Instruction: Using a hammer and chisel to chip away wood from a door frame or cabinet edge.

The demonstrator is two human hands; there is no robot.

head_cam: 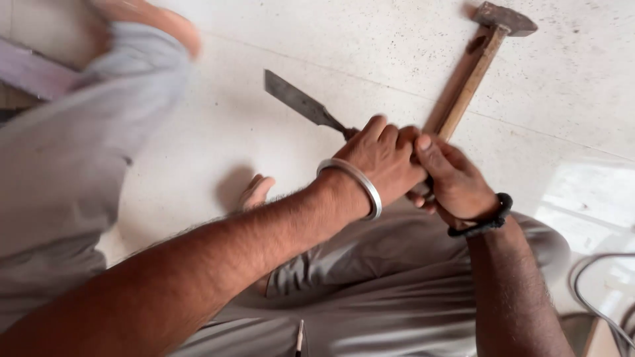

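Now, chisel (301, 104) pts up-left, hammer (471, 71) up-right

Both arms are bare and pretty hairy, no sleeves in sight. There's a plain silver metal bangle (357, 182) on the left wrist and a black cord band (486, 221) on the right one. Loose grey trousers (397, 291), and a bare foot (254, 192).

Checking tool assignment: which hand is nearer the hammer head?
Right. The right hand grips the wooden handle below the hammer head; the left hand sits farther left, holding the chisel.
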